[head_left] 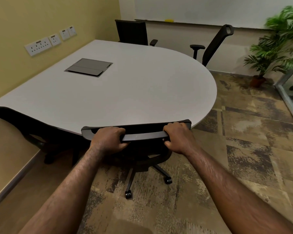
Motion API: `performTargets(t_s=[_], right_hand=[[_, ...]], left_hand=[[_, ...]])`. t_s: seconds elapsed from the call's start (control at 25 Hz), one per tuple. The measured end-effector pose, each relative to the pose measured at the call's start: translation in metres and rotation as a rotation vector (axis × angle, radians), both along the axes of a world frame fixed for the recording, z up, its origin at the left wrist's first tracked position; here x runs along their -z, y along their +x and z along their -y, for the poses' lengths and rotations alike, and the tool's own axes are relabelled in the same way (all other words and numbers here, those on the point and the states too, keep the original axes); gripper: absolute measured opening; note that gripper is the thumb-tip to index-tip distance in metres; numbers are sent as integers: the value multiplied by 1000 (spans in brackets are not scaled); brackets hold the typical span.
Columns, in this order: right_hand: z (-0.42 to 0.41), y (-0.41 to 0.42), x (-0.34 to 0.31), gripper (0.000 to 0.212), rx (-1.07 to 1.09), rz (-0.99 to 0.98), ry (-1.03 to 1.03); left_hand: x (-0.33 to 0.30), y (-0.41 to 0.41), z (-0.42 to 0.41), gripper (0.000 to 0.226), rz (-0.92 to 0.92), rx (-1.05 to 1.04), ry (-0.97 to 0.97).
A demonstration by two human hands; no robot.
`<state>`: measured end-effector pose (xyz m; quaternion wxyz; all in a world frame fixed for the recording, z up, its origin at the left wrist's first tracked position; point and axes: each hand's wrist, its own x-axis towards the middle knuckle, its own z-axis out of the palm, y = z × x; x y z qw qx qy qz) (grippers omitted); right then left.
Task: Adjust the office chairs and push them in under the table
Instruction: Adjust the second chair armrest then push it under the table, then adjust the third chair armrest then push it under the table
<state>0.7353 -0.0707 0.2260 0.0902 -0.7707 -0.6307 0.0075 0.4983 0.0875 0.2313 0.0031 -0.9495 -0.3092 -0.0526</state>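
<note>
The office chair (139, 132) in front of the person is black, with a curved top rail and a star base on castors, its back against the near edge of the grey table (125, 92) and its seat hidden beneath. At far left, another black chair (15, 120) sits tucked at the table's edge. The left hand (108, 141) grips the top rail, fingers curled over it; the right hand (178, 137) grips the same rail nearer its right end. Beyond the table stand a far black chair (132, 32) and a side-on chair (215, 44), then a potted plant (276, 48).
</note>
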Motion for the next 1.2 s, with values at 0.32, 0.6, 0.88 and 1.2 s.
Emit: performTargets(t_s=[0.32,0.6,0.88,1.2], right_hand=[[60,4,2,64,116,-17,302],[110,63,2,66,270,-46,346],[133,172,-6,87,365,-75,313],[178,310,-18,89,475,-70,312]], left_hand=[[-9,23,53,56,353,155,-38],[-20,101,100,48,400,256,-101],[-33,230,126,56,419,343,-135],[-25,402,152,74,495,362,-207]])
